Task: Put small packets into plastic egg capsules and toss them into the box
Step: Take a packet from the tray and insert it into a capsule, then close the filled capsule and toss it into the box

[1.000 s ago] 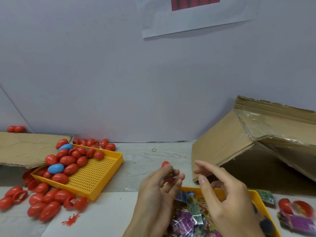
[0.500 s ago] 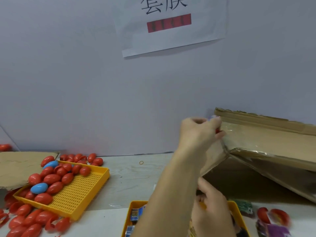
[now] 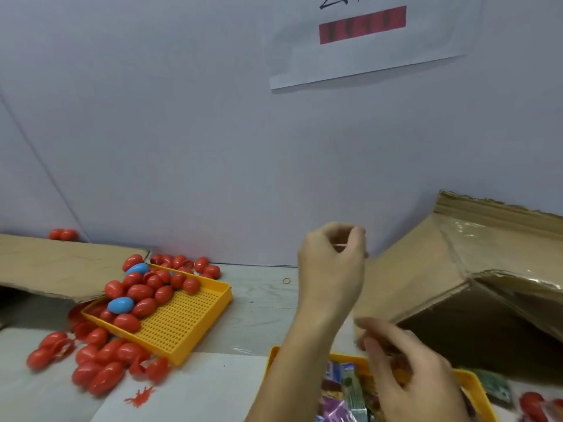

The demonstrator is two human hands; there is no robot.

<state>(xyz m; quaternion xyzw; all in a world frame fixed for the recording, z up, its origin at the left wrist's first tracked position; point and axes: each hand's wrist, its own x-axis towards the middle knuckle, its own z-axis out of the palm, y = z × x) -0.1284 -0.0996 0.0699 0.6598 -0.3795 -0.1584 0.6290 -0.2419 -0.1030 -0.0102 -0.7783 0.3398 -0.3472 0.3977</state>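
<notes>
— Above the counter point(image 3: 262, 303), left hand point(image 3: 332, 266) raised beside box point(image 3: 426, 269), fingers loosely curled. Egg inside?
— Cannot tell, blurred. Box tipped open toward hands, likely for easy tossing.
— Right hand point(image 3: 408, 379)?
— Low over packets point(image 3: 350, 388) in near tray point(image 3: 475, 388), grip unclear too.
— Eggs point(image 3: 140, 292)?
— Heaped in far tray point(image 3: 189, 324) and loose beside it, lying on sides, long axes mostly slanting up-right.

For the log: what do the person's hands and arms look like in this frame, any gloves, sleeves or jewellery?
Both hands are bare, with no gloves. The left hand shows with a bare forearm and no sleeve in view. No watch, ring or band is visible on it. The right hand is motion-blurred, so small details like rings cannot be told.
</notes>
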